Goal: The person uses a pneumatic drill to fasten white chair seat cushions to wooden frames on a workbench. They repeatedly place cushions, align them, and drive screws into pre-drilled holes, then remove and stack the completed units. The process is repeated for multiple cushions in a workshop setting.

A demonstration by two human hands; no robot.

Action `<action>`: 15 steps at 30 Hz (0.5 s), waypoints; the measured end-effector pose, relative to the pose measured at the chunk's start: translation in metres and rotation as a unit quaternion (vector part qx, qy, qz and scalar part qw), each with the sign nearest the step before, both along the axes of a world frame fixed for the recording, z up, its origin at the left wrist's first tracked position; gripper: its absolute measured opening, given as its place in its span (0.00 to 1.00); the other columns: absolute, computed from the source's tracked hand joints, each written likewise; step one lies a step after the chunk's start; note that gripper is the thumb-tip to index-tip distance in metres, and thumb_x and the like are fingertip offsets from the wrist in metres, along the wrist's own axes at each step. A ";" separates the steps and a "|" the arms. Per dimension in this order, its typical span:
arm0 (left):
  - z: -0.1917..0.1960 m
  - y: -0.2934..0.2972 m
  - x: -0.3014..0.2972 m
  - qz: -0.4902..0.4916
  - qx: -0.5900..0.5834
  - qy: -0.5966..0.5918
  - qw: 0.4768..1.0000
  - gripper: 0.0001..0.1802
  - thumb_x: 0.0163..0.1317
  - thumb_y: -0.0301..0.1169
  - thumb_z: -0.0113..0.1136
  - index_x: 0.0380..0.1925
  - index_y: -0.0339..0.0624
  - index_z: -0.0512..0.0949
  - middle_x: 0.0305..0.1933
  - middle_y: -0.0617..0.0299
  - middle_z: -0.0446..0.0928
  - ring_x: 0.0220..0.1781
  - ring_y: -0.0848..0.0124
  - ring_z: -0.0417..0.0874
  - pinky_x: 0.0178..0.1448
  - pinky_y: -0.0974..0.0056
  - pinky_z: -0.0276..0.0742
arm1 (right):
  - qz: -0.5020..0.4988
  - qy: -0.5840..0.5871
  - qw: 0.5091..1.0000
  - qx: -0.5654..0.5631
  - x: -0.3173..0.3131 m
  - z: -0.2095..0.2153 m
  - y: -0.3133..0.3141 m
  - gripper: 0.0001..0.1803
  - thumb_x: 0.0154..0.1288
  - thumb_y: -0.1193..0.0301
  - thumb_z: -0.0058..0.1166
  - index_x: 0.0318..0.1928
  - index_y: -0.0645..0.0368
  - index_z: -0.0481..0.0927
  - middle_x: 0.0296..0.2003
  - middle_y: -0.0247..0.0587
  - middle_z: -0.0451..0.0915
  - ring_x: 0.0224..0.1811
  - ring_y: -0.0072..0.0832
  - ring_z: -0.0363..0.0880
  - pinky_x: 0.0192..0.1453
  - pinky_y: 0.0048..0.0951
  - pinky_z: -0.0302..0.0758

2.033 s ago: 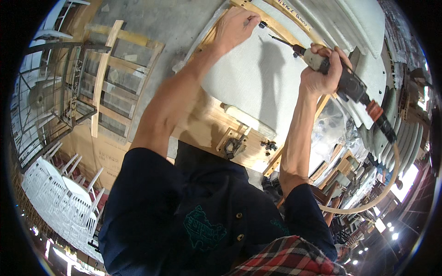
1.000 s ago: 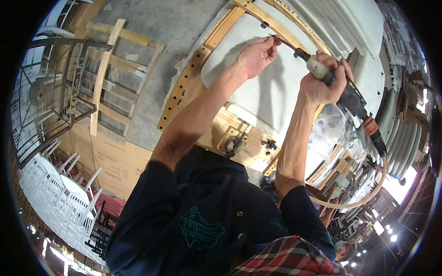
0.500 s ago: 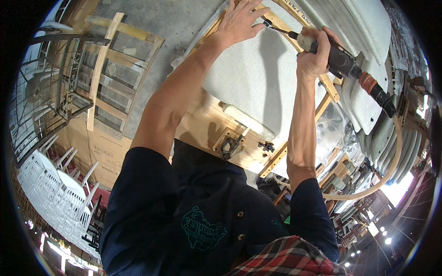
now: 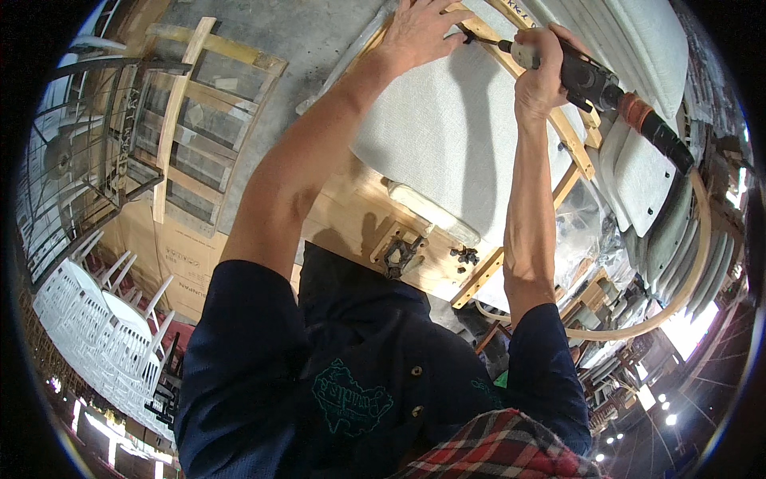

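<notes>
A black air screwdriver (image 4: 589, 82) with an orange collar is gripped in my right hand (image 4: 542, 72). Its long bit points left to a small black fitting (image 4: 468, 37) at the wooden frame bar (image 4: 488, 41). Beside that fitting, my left hand (image 4: 423, 33) lies with fingers spread over the far edge of a pale grey upholstered panel (image 4: 423, 120). The left thumb reaches to the fitting; I cannot tell whether it touches it. Some left fingertips run past the top of the picture.
Nearer me, a wooden board (image 4: 351, 209) carries a dark metal fixture (image 4: 399, 254) and several small black parts (image 4: 464, 255). A tan hose (image 4: 692, 275) loops at right, near stacked grey panels (image 4: 638, 172). A wooden pallet (image 4: 209, 104) and white chairs (image 4: 100, 319) are at left.
The screwdriver and my right hand have shifted slightly, with the tool's rear end moving right. My left hand stays near the fitting, and the view has moved a little.
</notes>
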State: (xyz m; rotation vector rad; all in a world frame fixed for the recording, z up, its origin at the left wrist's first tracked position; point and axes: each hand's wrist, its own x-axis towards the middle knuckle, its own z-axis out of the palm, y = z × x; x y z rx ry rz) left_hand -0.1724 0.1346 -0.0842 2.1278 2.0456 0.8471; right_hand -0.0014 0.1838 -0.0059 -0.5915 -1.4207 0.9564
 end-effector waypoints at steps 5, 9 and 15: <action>-0.016 0.025 -0.018 -0.101 0.094 -0.020 0.990 0.27 0.54 0.40 0.71 0.56 0.53 0.79 0.60 0.58 0.76 0.68 0.56 0.70 0.75 0.42 0.59 | 0.024 0.007 1.000 0.015 -0.006 -0.009 0.014 0.11 0.65 0.82 0.56 0.47 0.68 0.75 0.28 0.52 0.85 0.29 0.37 0.87 0.41 0.38 0.86; -0.029 0.046 -0.031 -0.185 0.155 -0.008 0.970 0.27 0.49 0.39 0.73 0.52 0.51 0.81 0.52 0.60 0.80 0.60 0.58 0.75 0.70 0.51 0.66 | 0.000 -0.011 1.000 0.001 -0.012 -0.007 0.011 0.11 0.67 0.80 0.56 0.48 0.68 0.74 0.28 0.47 0.83 0.29 0.32 0.84 0.40 0.34 0.83; -0.034 0.050 -0.036 -0.195 0.162 -0.018 0.967 0.27 0.49 0.39 0.74 0.52 0.51 0.82 0.50 0.60 0.80 0.58 0.59 0.75 0.67 0.54 0.68 | -0.016 -0.092 0.989 0.110 -0.011 -0.010 0.012 0.09 0.66 0.82 0.55 0.46 0.69 0.74 0.28 0.50 0.85 0.31 0.34 0.88 0.42 0.36 0.86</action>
